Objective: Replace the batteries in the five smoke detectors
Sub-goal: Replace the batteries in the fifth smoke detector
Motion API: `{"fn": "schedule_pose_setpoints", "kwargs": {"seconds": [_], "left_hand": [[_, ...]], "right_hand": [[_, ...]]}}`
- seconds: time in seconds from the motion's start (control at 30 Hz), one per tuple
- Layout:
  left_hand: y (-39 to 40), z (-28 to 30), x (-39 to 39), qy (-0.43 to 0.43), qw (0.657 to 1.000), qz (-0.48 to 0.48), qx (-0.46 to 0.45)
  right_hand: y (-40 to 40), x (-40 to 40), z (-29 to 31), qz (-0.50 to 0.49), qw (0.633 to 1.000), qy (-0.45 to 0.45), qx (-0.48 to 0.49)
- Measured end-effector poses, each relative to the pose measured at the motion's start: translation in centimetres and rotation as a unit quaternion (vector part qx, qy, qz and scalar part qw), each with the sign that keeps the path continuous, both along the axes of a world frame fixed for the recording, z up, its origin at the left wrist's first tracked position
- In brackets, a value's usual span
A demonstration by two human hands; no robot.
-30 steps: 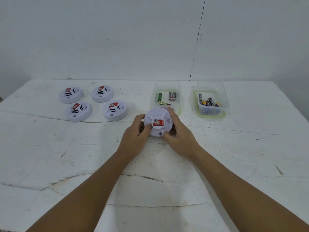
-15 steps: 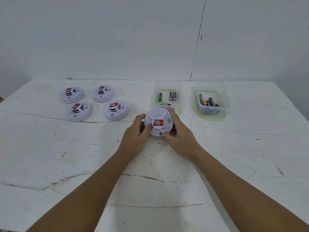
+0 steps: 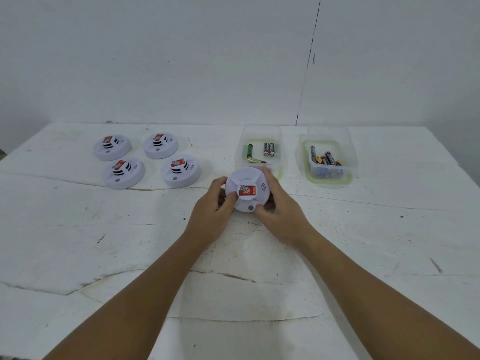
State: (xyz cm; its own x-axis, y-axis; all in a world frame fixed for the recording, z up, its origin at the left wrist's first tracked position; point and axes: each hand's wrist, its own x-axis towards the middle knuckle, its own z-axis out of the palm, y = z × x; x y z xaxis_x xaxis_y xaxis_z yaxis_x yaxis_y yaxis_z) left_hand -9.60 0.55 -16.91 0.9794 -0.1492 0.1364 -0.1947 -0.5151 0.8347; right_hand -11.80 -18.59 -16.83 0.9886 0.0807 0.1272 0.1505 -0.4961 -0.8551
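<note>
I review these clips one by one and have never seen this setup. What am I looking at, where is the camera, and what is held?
No machine here: a person's bare arms, filmed by a wide-angle camera worn on the head, looking forward and down. The left hand and right hand together grip one white smoke detector over a cracked white table. Four more detectors sit at far left. Two clear tubs behind hold loose batteries.

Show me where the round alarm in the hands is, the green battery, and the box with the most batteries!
Smoke alarm (image 3: 247, 189): head view, on its red sticker, top face.
Green battery (image 3: 249, 151): head view, middle of its body.
Fuller box (image 3: 329, 180): head view, on its near green rim.
</note>
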Motion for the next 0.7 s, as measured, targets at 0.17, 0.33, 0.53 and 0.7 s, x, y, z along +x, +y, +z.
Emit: {"fn": "schedule_pose_setpoints", "kwargs": {"seconds": [0.17,0.33,0.53,0.7], "left_hand": [[-0.2,0.4,-0.1,-0.010,1.000,0.000,-0.019],[0.2,1.7,-0.4,0.028,0.993,-0.002,-0.117],[2.9,6.6,1.9,0.024,0.989,0.016,-0.148],[6.0,10.0,7.6,0.064,0.990,0.052,-0.117]], "right_hand": [[0.0,0.1,-0.1,0.005,1.000,-0.003,0.012],[1.1,-0.4,-0.5,0.047,0.996,-0.052,0.051],[3.7,2.8,2.8,0.011,0.990,-0.132,0.044],[5.9,8.4,6.6,-0.043,0.978,-0.152,-0.133]]}}
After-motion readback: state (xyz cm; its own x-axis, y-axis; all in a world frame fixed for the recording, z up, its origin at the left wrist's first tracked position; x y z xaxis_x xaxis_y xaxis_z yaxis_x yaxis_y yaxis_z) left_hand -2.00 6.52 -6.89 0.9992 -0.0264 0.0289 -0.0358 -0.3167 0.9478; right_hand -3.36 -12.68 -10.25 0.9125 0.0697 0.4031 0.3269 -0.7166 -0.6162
